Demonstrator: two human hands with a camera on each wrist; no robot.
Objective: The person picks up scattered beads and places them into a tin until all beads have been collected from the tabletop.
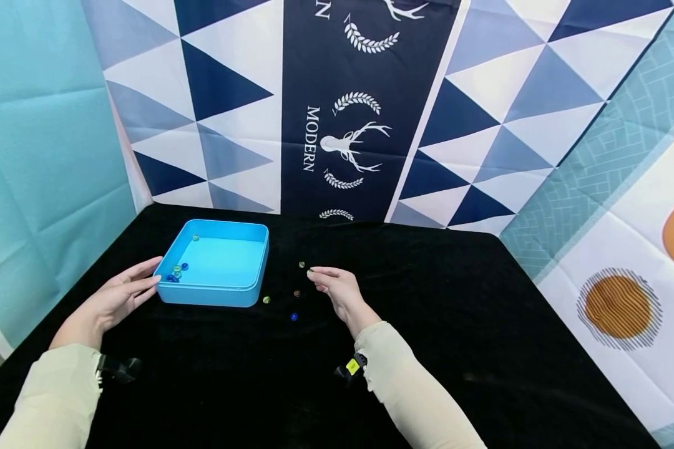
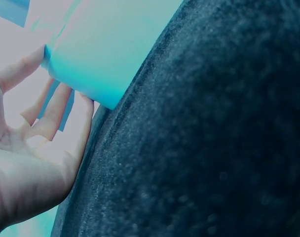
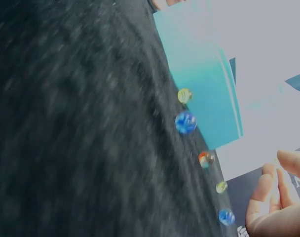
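Right hand [image 1: 337, 288] pinches a small, hard, slippery yellow-green glass marble [image 1: 310, 271] at centre frame; relaxed left-hand fingers [image 1: 140, 284] steady the rigid blue plastic tray [image 1: 213, 293].

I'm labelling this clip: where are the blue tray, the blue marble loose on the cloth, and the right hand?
blue tray [image 1: 210, 294]: head view, on its near outer wall.
blue marble [image 1: 294, 317]: head view, on the marble's middle.
right hand [image 1: 337, 288]: head view, on the back of the hand.

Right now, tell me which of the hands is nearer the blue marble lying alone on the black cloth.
Right. The right hand hovers just beyond and right of the blue marble; the left hand rests against the blue tray, farther off.
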